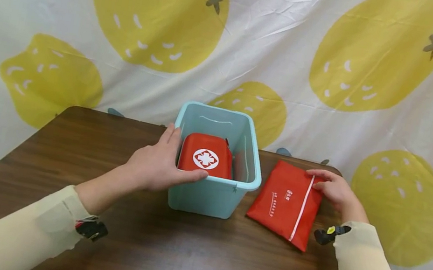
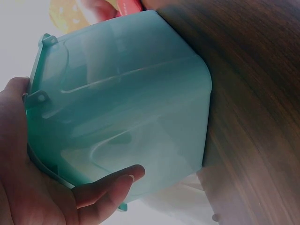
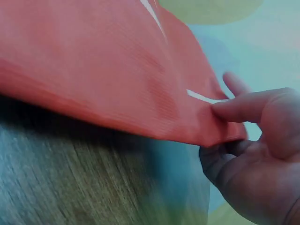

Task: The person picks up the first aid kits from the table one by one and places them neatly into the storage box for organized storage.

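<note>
A light blue plastic bin [image 1: 206,197] stands on the table, and a red first-aid case [image 1: 197,146] with a white cross emblem sits inside it. My left hand [image 1: 157,161] rests spread on the bin's near left corner, thumb along the front rim. In the left wrist view, its fingers [image 2: 108,192] lie against the outside wall. To the bin's right is a flat red zip pouch [image 1: 285,198] with white lettering and a white strip. My right hand [image 1: 335,189] pinches its upper right corner, thumb beneath and fingers on top, as the right wrist view shows.
The brown wooden table [image 1: 131,244] carries everything. A white curtain [image 1: 272,26] with yellow lemons hangs close behind the table's back edge and along the right side. Small dark devices are worn at both wrists.
</note>
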The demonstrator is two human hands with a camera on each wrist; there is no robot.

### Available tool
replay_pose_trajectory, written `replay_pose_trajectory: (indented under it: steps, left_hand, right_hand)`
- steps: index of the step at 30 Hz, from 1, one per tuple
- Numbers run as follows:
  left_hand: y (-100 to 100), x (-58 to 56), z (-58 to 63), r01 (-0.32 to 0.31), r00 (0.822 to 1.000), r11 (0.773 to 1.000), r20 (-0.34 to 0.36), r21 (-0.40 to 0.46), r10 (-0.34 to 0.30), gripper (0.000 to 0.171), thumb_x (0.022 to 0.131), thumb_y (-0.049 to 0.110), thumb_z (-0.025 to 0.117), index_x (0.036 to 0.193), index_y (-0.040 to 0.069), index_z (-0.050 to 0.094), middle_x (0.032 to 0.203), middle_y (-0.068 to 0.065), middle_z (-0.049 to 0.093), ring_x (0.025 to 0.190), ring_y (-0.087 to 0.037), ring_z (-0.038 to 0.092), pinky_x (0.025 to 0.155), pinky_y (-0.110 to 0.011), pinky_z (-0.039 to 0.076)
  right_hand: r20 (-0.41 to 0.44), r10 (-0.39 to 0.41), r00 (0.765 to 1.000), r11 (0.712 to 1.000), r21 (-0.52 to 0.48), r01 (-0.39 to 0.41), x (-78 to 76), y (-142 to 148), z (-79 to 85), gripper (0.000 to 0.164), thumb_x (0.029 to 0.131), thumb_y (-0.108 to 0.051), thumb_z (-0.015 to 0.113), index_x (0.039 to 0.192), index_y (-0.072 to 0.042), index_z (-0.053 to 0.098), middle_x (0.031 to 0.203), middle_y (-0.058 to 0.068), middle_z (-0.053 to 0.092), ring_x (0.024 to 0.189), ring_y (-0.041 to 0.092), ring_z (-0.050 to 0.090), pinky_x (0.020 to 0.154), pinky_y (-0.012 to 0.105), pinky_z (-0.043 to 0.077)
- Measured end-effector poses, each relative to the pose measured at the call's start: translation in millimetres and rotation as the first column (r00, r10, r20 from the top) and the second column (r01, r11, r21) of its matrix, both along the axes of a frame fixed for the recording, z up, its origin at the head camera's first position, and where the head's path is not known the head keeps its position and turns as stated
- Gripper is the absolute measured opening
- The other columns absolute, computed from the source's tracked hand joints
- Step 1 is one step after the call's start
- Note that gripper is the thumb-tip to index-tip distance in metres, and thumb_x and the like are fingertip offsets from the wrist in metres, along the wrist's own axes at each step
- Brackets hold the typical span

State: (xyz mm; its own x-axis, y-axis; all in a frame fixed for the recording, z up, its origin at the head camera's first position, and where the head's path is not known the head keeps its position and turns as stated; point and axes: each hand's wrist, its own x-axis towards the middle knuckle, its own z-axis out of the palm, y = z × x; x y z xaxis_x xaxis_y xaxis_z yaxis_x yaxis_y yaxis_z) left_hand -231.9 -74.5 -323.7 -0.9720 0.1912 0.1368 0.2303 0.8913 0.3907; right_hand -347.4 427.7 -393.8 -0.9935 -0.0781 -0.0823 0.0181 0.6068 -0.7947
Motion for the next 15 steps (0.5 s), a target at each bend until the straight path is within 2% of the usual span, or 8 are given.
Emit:
replay_pose_trajectory:
  steps: [10,13,15]
  left_hand:
    - [-0.3,0.2,-1.7,0.004,1.000,1.000,-0.006,0.011,-0.004,0.132,0.067,0.100,0.046,0.160,0.010,0.016,0.169,-0.008,0.015,0.108,-0.027,0.065,0.070,-0.038,0.054]
    - [0.1,0.2,-0.9,0.004,1.000,1.000,-0.009,0.008,-0.003,0.132,0.067,0.099,0.046,0.160,0.010,0.016,0.169,-0.008,0.016,0.108,-0.028,0.066,0.070,-0.039,0.055]
    - [0.4,0.1,-0.1,0.004,1.000,1.000,-0.009,0.007,-0.004,0.132,0.067,0.099,0.046,0.160,0.010,0.016,0.169,-0.008,0.016,0.108,-0.028,0.065,0.071,-0.039,0.055]
  right_hand:
    - [-0.003,-0.075,0.997,0.986,-0.152,0.074,3.1,-2.9,2.6,0.045,0.104,-0.004,0.040,0.147,-0.002,0.050,0.141,0.020,0.047,0.102,0.019,0.058,0.084,0.024,0.054]
    - [0.008,-0.101,0.995,0.969,-0.226,0.100,4.2,-4.0,6.2,0.046,0.106,-0.009,0.039,0.151,-0.007,0.048,0.141,0.014,0.047,0.105,0.018,0.057,0.085,0.024,0.055]
    - [0.017,-0.118,0.993,0.945,-0.304,0.118,5.3,-4.1,9.8,0.046,0.106,-0.013,0.044,0.152,-0.009,0.047,0.136,0.007,0.050,0.104,0.015,0.058,0.083,0.023,0.056]
